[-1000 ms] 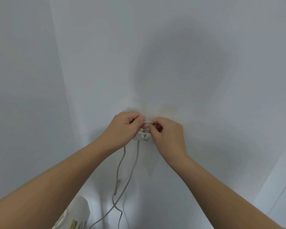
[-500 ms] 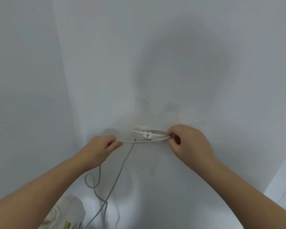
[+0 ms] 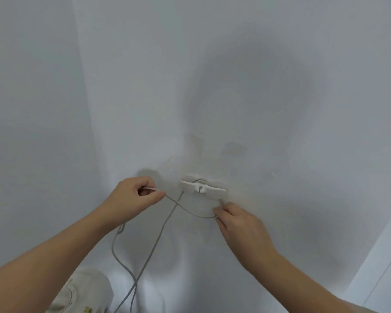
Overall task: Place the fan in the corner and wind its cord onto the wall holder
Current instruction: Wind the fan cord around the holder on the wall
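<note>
While round holder (image 3: 201, 187), cord (image 3: 155, 245) in fingers (image 3: 157, 196)

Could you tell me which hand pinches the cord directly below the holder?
The right hand, under the holder's right end; the left hand holds the cord off to the left.

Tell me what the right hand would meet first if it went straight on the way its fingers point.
The right hand, pinching the cord, points up and left toward the wall holder. It would likely meet the holder's nearer end first, though depth is unclear and the wall itself may come sooner.
</note>
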Tool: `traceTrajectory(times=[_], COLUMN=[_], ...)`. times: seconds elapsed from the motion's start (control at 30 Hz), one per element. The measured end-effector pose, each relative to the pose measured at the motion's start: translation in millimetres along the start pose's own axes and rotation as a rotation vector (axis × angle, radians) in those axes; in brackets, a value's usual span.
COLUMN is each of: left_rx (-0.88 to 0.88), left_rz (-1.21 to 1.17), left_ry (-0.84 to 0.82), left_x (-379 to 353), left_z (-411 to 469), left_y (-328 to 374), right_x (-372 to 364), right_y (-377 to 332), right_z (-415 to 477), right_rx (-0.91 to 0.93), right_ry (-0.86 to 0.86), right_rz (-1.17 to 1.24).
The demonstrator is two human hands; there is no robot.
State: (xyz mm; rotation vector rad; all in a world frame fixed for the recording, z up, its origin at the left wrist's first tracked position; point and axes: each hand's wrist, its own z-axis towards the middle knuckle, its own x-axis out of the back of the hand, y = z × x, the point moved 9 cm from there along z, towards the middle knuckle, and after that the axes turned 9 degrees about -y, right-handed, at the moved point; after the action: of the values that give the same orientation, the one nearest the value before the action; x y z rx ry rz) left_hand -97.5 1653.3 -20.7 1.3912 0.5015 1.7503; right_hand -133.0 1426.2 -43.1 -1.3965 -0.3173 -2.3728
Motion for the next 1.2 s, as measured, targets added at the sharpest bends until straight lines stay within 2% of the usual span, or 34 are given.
traceTrajectory(times=[0.13,0.33,0.47,0.53,0.67,0.77,0.9,1.0,1.2], left_rx=[0.087,0.167,0.233,0.277,0.382,0.4,0.363,0.307,0.232], left_rz=[0.26,0.248,0.426,0.443,0.23,-0.036,-0.487,-0.723,-0.862], left_ry=[0.201,0.398,0.411,0.398,0.389,0.351,0.307,0.316,0.316], left_x=[13.6,35.5,39.6,39.9,39.8,28.2,8.3,4.1,-1.2], left_z=[-2.9,-9.3,-14.1,-13.9,-13.1,-14.0,-15.6,-13.3,-11.5], left_y=[-10.4,-16.6,-15.6,-18.8,-35.5,-44.8,-42.5,-33.1,-24.2], right_x=[-22.0,-22.0,-11.7,-5.5,5.8,13.1,33.6,48.5,51.2], right_y=[-13.0,-24.9,-32.0,-35.2,-40.0,-43.9,-50.1,-48.3,-40.3], right_z=[5.4,-0.3,3.0,5.6,8.7,10.6,13.3,18.9,31.9], right_rx=[0.058,0.159,0.185,0.19,0.203,0.234,0.276,0.247,0.235], right_ry=[-0.13,-0.198,-0.226,-0.222,-0.177,-0.121,0.111,0.243,0.263], right_rz=[-0.008,0.028,0.053,0.084,0.13,0.124,-0.044,-0.108,-0.008])
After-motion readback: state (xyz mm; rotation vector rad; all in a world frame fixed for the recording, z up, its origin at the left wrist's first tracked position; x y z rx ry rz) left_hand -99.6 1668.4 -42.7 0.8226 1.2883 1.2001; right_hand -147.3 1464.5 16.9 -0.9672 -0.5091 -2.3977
